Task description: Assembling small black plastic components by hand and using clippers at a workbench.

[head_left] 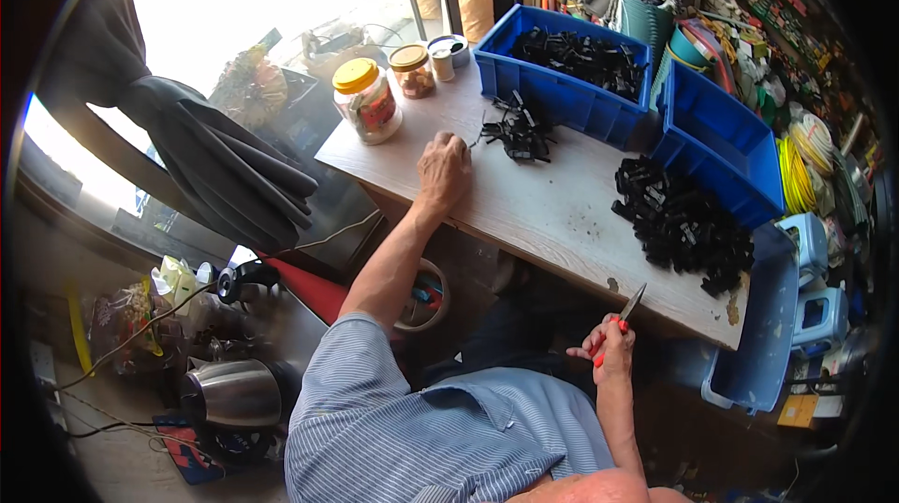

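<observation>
Shiny metal on the scissor blades (634, 301), smooth plastic on the handles (599, 361) — dark plastic in the black pieces (676, 220), wood grain across the tabletop (562, 208), glossy plastic around the blue crate (562, 102).

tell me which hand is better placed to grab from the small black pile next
Probably the left: the left hand is close beside the small black pile, while the right hand is farther off, holding a red-handled tool.

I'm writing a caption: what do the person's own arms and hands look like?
The short left sleeve is blue with thin pale stripes. The left hand and right hand wear no gloves, and no watch or bracelet shows.
</observation>
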Demonstrator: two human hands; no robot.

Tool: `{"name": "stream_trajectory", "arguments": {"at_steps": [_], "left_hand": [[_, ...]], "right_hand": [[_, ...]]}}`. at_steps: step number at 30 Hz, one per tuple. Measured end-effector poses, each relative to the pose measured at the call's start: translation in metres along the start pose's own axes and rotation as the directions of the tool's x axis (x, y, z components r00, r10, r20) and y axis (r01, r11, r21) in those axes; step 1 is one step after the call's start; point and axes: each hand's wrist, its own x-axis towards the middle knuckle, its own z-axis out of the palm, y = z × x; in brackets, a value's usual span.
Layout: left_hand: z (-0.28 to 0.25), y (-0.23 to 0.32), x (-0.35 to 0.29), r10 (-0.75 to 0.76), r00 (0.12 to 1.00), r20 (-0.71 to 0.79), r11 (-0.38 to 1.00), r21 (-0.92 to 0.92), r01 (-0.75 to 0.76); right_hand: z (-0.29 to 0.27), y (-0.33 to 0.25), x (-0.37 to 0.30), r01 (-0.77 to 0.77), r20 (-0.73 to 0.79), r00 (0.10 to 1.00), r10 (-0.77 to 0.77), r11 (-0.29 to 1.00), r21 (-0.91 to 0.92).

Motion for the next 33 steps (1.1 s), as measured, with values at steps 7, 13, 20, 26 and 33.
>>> {"name": "stream_trajectory", "arguments": {"at_steps": [7,13,20,26,33], "left_hand": [[-0.024,0.027,-0.029,-0.311,0.945,0.1,0.776,-0.547,0.313],[-0.044,0.126,-0.101,-0.128,0.745,0.655,0.036,-0.748,0.663],[-0.037,0.187,-0.155,0.05,0.583,0.811,-0.251,-0.555,0.793],[-0.04,0.19,-0.156,0.03,0.572,0.82,-0.256,-0.546,0.797],[-0.034,0.191,-0.167,0.028,0.585,0.811,-0.317,-0.548,0.774]], "right_hand": [[0.008,0.001,0.002,-0.014,0.082,0.997,0.014,1.0,-0.008],[0.031,-0.01,0.004,0.019,0.137,0.99,-0.016,1.0,-0.015],[0.021,0.0,0.02,0.202,0.091,0.975,-0.202,0.979,0.016],[0.024,0.002,0.016,0.168,-0.019,0.986,-0.168,0.986,0.024],[0.019,0.004,0.017,0.195,0.014,0.981,-0.195,0.981,0.015]]}}
